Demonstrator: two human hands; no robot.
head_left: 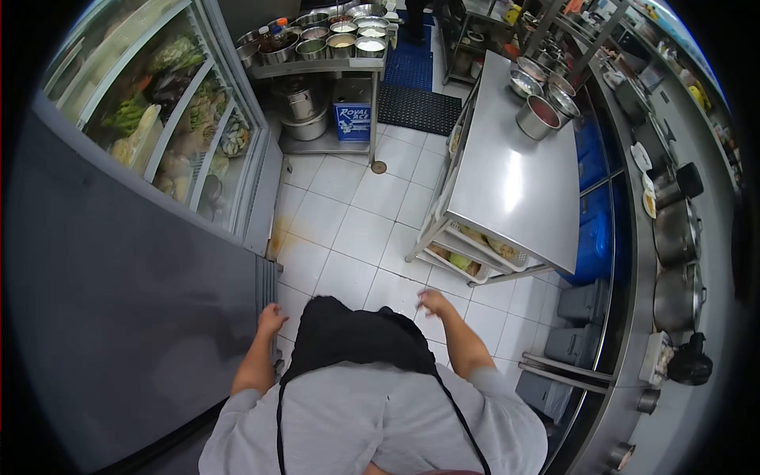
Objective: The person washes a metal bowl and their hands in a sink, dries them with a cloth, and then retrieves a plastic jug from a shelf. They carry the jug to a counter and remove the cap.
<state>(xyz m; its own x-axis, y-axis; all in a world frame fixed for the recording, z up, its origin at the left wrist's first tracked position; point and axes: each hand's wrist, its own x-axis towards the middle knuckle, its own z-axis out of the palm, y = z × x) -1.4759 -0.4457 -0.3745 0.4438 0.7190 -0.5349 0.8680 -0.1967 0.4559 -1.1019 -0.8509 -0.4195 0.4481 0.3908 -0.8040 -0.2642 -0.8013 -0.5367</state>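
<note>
- L hand (271, 318), btm left of ctr: fingers bent in, can't tell if open or closed. Nearest thing is the big gray panel (150, 317), which fills the left side.
- R hand (431, 302), btm ctr: fingers bent, a bit blurry, can't tell if open or closed. Nearest is the steel tbl (507, 190), right of ctr.
- Other person (417, 20), top ctr: dark legs, rest cut off.
- Stuff at far right looks bent + hard to make out.
- White floor (348, 229), mid frame: open room btwn panel + tbl, up to a black mat (419, 108).
- Tbl's near edge sits up + right of R hand.
- Metal pot (530, 129), upper right, on tbl: red stuff in it.
- White basket (453, 270), under tbl's near end: veg in it.
- Metal bowls (311, 55), upper left: white, yellow, green stuff.
- Glass fridge (237, 83), upper left: lots of veg.
</note>
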